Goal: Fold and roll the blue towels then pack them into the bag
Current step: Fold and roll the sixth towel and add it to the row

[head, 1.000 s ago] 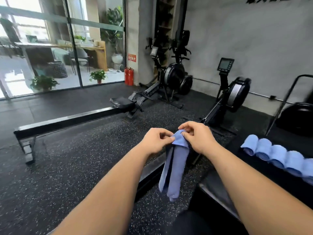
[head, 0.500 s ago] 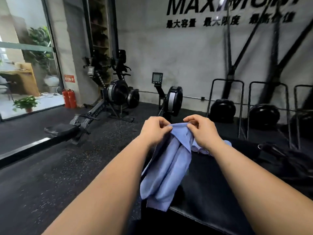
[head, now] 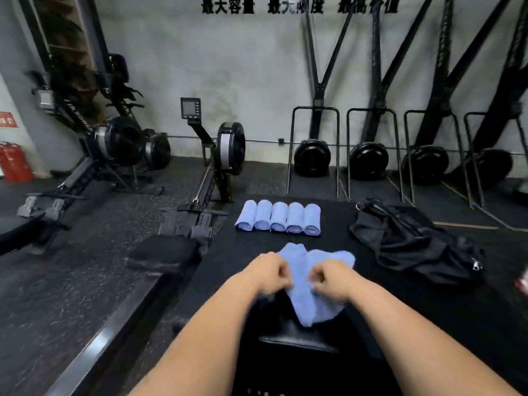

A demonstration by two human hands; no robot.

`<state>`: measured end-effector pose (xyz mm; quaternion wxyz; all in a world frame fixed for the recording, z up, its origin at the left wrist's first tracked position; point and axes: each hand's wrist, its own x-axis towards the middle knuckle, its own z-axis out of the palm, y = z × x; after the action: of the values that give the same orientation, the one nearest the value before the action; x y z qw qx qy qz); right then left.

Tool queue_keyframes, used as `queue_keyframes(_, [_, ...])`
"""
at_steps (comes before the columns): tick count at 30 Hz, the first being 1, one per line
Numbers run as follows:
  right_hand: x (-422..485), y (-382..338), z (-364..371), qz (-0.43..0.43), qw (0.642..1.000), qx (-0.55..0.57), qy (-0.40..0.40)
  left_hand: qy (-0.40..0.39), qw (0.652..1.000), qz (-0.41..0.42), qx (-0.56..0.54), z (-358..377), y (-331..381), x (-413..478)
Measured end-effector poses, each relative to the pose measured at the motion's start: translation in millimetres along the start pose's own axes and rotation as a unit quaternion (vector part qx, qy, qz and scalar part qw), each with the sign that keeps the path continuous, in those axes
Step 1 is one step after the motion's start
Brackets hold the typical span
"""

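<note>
The towel (head: 311,298) hangs crumpled over the mat (head: 428,304), not yet folded; the left hand (head: 271,271) and right hand (head: 328,277), close together, each pinch its edge; beyond, five rolls (head: 278,217) lie side by side; the bag (head: 411,244) slumps right of them, apparently unpacked.

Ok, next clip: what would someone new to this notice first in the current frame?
Dead centre, the left hand and right hand both grip a loose blue towel, bunched over the near part of the black padded surface. Just beyond it, five rolled blue towels lie side by side in a neat row, with a crumpled black bag to their right.
</note>
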<state>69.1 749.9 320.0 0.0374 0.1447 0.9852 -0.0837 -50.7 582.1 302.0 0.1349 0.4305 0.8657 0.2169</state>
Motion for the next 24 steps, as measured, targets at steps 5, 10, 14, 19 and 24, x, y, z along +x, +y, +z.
queue_keyframes(5, [-2.6, 34.3, 70.6, 0.039, 0.997, 0.019, -0.063, -0.045, 0.998, -0.030, 0.040, 60.7, -11.4, -3.8])
queue_keyframes(10, [9.6, 43.1, 73.9, 0.027, 0.992, 0.076, 0.093, 0.039, 0.996, -0.029, 0.077, 63.1, -21.1, 11.4])
queue_keyframes(14, [16.1, 44.2, 86.7, 0.047, 0.998, 0.031, 0.027, 0.020, 0.995, -0.002, 0.098, 76.5, -31.4, 22.9])
queue_keyframes(19, [21.2, 39.2, 78.3, 0.107, 0.983, -0.134, 0.066, 0.043, 0.966, -0.011, 0.257, 82.6, -33.7, 25.9])
queue_keyframes(24, [37.2, 52.3, 79.7, 0.159, 0.978, -0.084, 0.106, 0.068, 0.965, -0.019, 0.253, 92.6, -36.0, 48.8])
